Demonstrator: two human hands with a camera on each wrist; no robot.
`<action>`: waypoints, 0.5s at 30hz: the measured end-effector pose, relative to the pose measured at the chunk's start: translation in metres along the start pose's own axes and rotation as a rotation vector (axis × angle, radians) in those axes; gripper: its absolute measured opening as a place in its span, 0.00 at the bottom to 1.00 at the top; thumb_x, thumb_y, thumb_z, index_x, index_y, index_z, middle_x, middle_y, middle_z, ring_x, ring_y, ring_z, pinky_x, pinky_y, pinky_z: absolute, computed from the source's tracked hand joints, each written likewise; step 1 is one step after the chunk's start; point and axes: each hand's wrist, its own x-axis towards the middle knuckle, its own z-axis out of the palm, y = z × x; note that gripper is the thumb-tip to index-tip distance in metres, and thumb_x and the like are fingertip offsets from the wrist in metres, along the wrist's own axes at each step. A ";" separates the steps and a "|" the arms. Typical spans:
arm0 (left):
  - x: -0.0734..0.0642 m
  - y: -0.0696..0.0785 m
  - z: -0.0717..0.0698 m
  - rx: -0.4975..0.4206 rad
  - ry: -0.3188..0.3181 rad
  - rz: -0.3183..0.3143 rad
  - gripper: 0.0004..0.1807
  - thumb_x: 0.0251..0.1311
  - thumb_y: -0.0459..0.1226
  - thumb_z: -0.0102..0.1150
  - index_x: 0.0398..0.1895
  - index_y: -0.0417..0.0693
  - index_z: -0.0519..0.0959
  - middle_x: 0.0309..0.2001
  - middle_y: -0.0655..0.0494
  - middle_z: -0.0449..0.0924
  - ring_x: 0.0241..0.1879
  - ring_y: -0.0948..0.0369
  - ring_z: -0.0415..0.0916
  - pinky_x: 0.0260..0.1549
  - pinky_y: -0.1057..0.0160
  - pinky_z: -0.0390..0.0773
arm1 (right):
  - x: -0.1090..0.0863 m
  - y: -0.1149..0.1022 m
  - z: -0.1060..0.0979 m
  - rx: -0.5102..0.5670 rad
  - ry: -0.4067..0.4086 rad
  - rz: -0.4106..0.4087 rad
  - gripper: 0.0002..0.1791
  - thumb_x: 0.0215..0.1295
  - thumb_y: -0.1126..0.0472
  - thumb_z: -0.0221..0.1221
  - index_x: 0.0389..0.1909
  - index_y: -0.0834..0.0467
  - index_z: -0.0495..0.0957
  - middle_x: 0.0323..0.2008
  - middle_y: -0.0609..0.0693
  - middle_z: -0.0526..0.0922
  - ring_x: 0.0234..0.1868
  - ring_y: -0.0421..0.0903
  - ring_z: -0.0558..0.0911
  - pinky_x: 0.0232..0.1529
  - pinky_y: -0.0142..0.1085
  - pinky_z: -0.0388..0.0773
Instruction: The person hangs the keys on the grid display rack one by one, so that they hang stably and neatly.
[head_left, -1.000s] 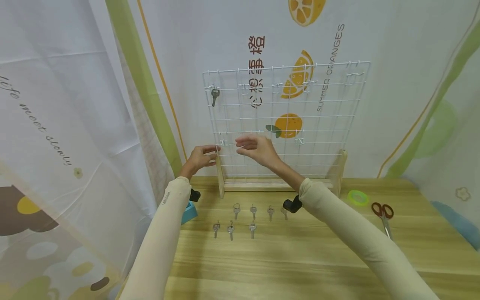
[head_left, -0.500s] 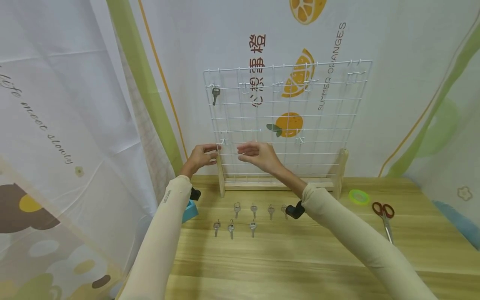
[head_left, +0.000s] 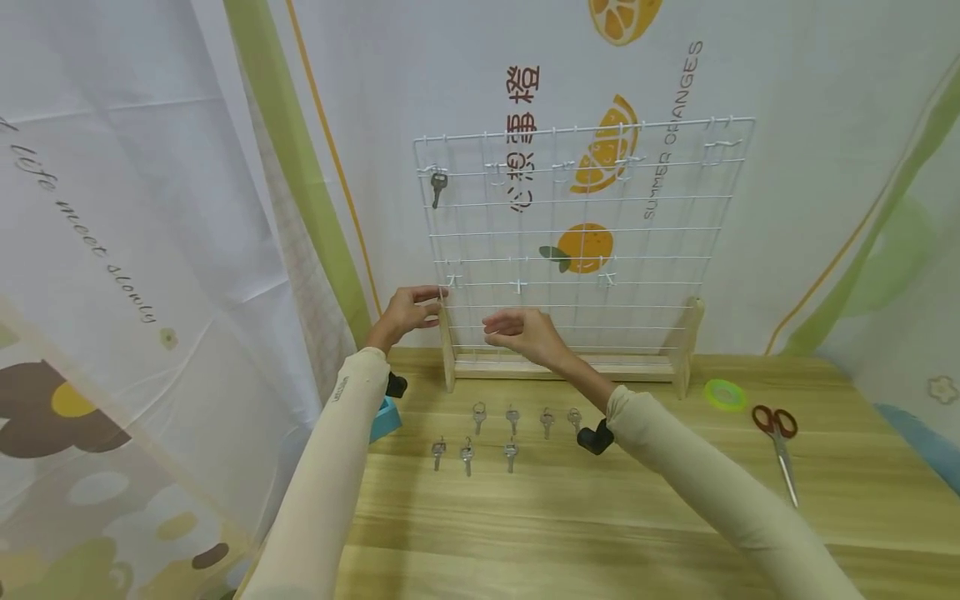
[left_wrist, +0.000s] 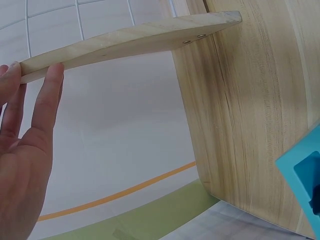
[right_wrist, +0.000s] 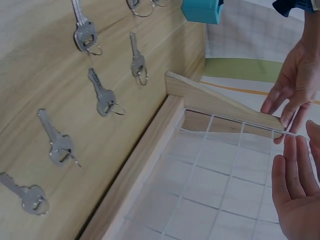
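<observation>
A white wire grid rack stands on a wooden base (head_left: 562, 369). At its left side my left hand (head_left: 408, 312) holds the top of the wooden side support (left_wrist: 130, 41), pinching it between thumb and fingers. My right hand (head_left: 529, 335) hovers before the lower part of the grid, fingers slightly bent, holding nothing. Just above that hand sits a white hook (head_left: 518, 286). One key (head_left: 438, 188) hangs from a hook at the upper left. Several keys with rings lie in two rows on the table, among them a key (head_left: 511, 455) in the front row.
More white hooks line the upper grid, one hook (head_left: 722, 144) at the far right. On the table's right are a green tape roll (head_left: 725, 395) and red-handled scissors (head_left: 780, 446). A blue box (head_left: 386, 419) stands beside my left forearm. Printed curtains hang behind.
My right hand has come down from the grid's lower middle, uncovering the white hook there. My left hand keeps its place on the support. The head view has shifted slightly.
</observation>
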 end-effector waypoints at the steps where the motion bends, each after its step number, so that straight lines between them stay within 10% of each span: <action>1: 0.000 0.000 0.000 -0.002 0.000 0.000 0.21 0.76 0.28 0.56 0.69 0.38 0.77 0.72 0.41 0.71 0.66 0.46 0.75 0.58 0.53 0.84 | -0.001 0.003 0.002 -0.003 -0.006 0.001 0.15 0.67 0.63 0.71 0.54 0.61 0.86 0.46 0.54 0.90 0.46 0.49 0.89 0.50 0.38 0.88; 15: 0.001 -0.001 0.001 -0.024 0.010 -0.003 0.20 0.75 0.28 0.56 0.68 0.38 0.78 0.72 0.42 0.72 0.66 0.46 0.76 0.57 0.54 0.85 | -0.009 0.035 0.028 -0.022 -0.038 0.058 0.16 0.64 0.64 0.72 0.51 0.64 0.87 0.43 0.57 0.90 0.44 0.52 0.90 0.48 0.38 0.89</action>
